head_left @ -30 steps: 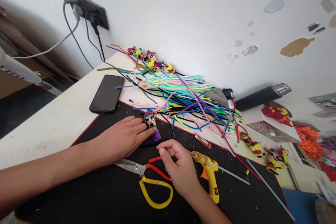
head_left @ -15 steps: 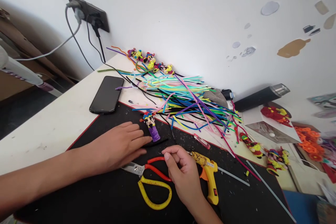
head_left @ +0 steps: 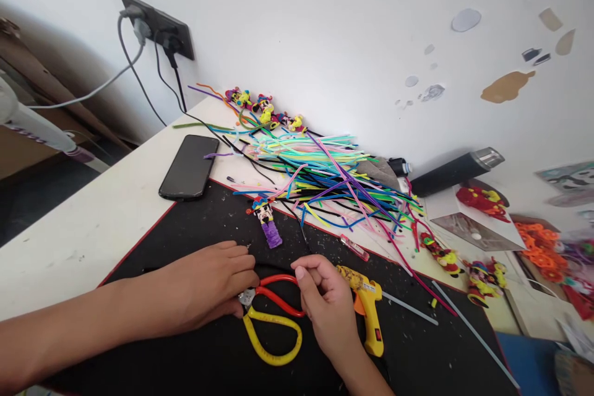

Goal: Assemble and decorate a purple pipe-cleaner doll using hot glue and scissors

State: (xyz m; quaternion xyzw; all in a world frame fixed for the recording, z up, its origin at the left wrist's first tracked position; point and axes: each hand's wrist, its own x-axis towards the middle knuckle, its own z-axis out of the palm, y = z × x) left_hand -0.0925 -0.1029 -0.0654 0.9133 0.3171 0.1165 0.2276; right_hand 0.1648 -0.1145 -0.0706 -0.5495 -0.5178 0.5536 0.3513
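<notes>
My left hand [head_left: 216, 281] is palm down, its fingers bent and pressed together beside the blades of the scissors [head_left: 273, 315], which have one red and one yellow handle. A black pipe cleaner [head_left: 273, 266] runs between my hands, hard to make out against the dark mat. Its near end seems caught under my left fingers. With thumb and forefinger my right hand [head_left: 325, 300] pinches the other end, just above the red handle. Beyond them lies a small pipe-cleaner figure [head_left: 268, 223] with a purple body, white face and blue-and-red headpiece. A yellow glue gun [head_left: 366, 309] rests right of my right hand.
A heap of coloured pipe cleaners [head_left: 334, 179] spreads along the wall. Left of it lies a black phone [head_left: 189, 167]. Finished figures [head_left: 485, 281] sit at the right, near a dark flask [head_left: 457, 172]. A glue stick [head_left: 477, 334] crosses the black mat's [head_left: 185, 359] right edge.
My left hand has drawn back from beside the purple figure toward the scissors, and its fingers have curled in. The black pipe cleaner has shifted nearer. My right hand keeps its pinch.
</notes>
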